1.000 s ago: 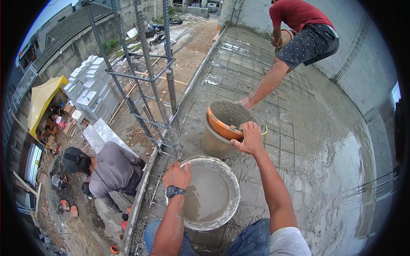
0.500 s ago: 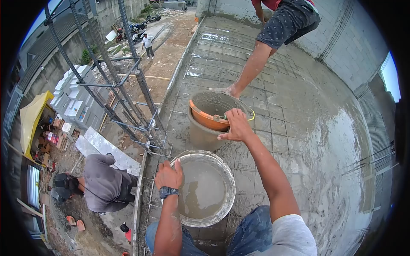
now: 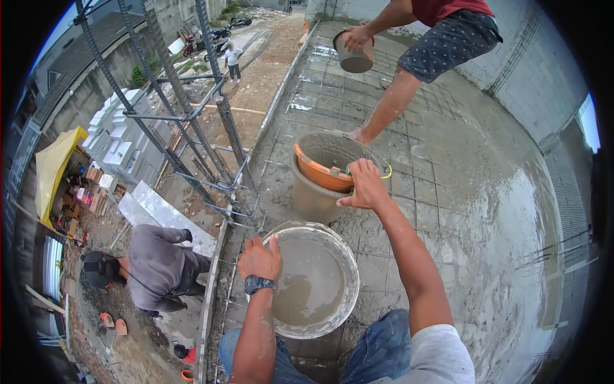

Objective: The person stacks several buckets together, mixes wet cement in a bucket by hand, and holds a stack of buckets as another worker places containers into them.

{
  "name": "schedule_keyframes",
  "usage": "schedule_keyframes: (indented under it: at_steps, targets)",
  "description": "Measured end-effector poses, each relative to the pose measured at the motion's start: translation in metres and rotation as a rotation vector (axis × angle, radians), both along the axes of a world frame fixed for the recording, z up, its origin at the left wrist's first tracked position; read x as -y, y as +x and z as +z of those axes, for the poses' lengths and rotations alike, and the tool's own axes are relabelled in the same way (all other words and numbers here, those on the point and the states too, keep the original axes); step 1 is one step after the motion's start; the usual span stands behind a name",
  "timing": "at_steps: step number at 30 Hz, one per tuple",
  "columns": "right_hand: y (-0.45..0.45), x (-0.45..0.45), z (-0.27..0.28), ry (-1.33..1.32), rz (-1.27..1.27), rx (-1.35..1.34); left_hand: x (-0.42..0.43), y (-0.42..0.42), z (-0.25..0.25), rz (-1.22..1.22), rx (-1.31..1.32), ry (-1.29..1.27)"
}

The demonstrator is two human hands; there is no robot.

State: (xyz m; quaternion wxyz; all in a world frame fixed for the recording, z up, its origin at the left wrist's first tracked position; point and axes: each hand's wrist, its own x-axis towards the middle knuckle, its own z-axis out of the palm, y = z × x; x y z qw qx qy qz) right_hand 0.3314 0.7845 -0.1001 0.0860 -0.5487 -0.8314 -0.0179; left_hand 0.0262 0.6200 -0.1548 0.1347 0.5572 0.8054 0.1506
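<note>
A round bucket (image 3: 351,291) coated in cement stands between my knees, with murky grey water inside. My left hand (image 3: 260,258), with a watch on its wrist, rests on this bucket's left rim, fingers extended. Just beyond it, an orange bucket (image 3: 313,173) sits tilted inside a cement-covered grey bucket (image 3: 313,203). My right hand (image 3: 366,185) is closed over the near right rim of the orange bucket, thumb on the outer side. The fingertips are partly hidden behind the rim. A yellow handle piece (image 3: 388,171) shows right of that hand.
Ahead, a co-worker's hand (image 3: 358,37) holds a grey bucket (image 3: 354,59); their bare foot is behind the nested buckets. Wet concrete with a rebar grid (image 3: 409,173) surrounds me. Upright rebar (image 3: 160,83) stands left at the slab edge (image 3: 211,281). Below is a person in grey (image 3: 160,265).
The co-worker ahead has brought a grey bucket into fuller view. The person below has shifted their arms. My hands keep their places on the buckets, while the view has moved slightly.
</note>
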Motion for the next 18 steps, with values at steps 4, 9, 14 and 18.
schedule_keyframes:
  at_steps: [4, 9, 14, 18]
  targets:
    - [-0.003, -0.001, 0.000, 0.013, -0.014, -0.001, 0.000, 0.001, 0.002, 0.002, 0.003, 0.007]
    - [-0.007, -0.003, -0.004, 0.087, 0.001, -0.023, 0.000, 0.000, 0.001, 0.003, 0.006, 0.007]
    - [-0.011, 0.005, -0.013, 0.234, 0.035, -0.064, 0.000, 0.001, 0.002, 0.000, 0.002, 0.002]
    - [-0.028, 0.037, -0.037, 0.433, -0.037, -0.075, 0.000, -0.001, 0.001, -0.005, 0.002, 0.011]
